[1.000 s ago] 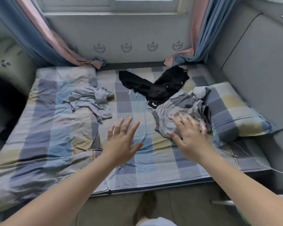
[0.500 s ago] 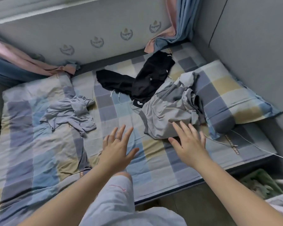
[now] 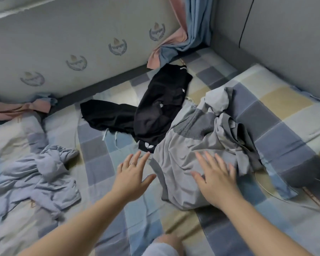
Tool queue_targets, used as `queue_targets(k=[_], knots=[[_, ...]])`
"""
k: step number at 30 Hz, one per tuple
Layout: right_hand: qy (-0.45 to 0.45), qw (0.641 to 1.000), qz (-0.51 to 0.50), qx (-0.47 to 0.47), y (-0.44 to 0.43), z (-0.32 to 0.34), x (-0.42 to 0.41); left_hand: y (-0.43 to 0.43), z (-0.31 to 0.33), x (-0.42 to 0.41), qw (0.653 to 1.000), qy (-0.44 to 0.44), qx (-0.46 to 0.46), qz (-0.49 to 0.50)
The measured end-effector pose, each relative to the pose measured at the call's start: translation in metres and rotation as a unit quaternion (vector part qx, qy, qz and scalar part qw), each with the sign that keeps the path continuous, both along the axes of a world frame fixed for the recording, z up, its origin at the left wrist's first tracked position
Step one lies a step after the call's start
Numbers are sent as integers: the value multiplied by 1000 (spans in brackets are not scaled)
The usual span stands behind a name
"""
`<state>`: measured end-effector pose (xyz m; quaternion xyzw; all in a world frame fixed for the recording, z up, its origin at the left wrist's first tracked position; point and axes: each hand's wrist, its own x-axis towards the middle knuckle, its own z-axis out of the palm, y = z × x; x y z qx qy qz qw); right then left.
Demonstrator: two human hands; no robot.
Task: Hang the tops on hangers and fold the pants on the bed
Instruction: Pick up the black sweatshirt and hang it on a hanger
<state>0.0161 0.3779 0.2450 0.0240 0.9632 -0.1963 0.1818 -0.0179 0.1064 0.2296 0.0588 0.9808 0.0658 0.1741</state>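
Both hands reach out spread and straight-fingered, holding nothing. The right hand [image 3: 213, 179] is over the near part of the crumpled grey garment [image 3: 185, 145], though I cannot tell if it touches. The left hand [image 3: 132, 177] hovers above the checked bed [image 3: 94, 159] just beside that garment's left edge, likely to take it by two sides. The garment is heaped against the pillow [image 3: 277, 108] and overlaps a black garment [image 3: 155, 115]. A blue-grey garment [image 3: 35, 174] lies well apart at the left.

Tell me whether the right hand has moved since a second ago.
Yes. The right hand has gone forward: its fingertips were at the near edge of the grey garment, and now the palm is over it.
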Motion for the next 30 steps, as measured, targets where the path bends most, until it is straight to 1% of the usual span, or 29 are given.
queue_targets(k=[4,6,9,11,12,13,14,16,18,20,21,24,26,28,30], knots=[[-2,999,-7,-36,-41,-98,-112,-14,-117,-119,998,-38,6,51],[10,999,-9,-53,-58,-139,-168,-23,-162,-173,998,-15,6,57],[17,997,-10,-73,-73,-189,-246,-30,-204,-255,997,39,-1,62],[21,997,2,-78,-82,-214,-295,-32,-225,-306,993,11,32,114],[20,997,17,-78,-88,-226,-318,-31,-237,-325,987,-25,58,150],[17,996,34,-80,-94,-239,-340,-27,-252,-336,982,-55,66,166],[10,995,48,-83,-100,-253,-361,-24,-269,-341,984,-62,49,158],[-17,995,62,-78,-116,-278,-400,-24,-294,-345,990,-22,-2,139],[-28,997,69,-27,-130,-297,-423,-31,-303,-349,989,-15,12,145],[-4,998,68,17,-136,-309,-427,-37,-302,-355,987,-15,35,157],[8,997,69,19,-136,-311,-425,-36,-301,-356,987,-20,31,155],[40,998,56,-15,-134,-315,-417,-30,-298,-357,990,-30,16,136],[47,998,42,-21,-136,-312,-416,-29,-296,-359,990,-35,13,136],[35,998,40,-20,-137,-309,-417,-28,-295,-361,990,-33,0,134],[-11,999,27,-45,-136,-301,-417,-27,-291,-363,991,-32,-1,132]])
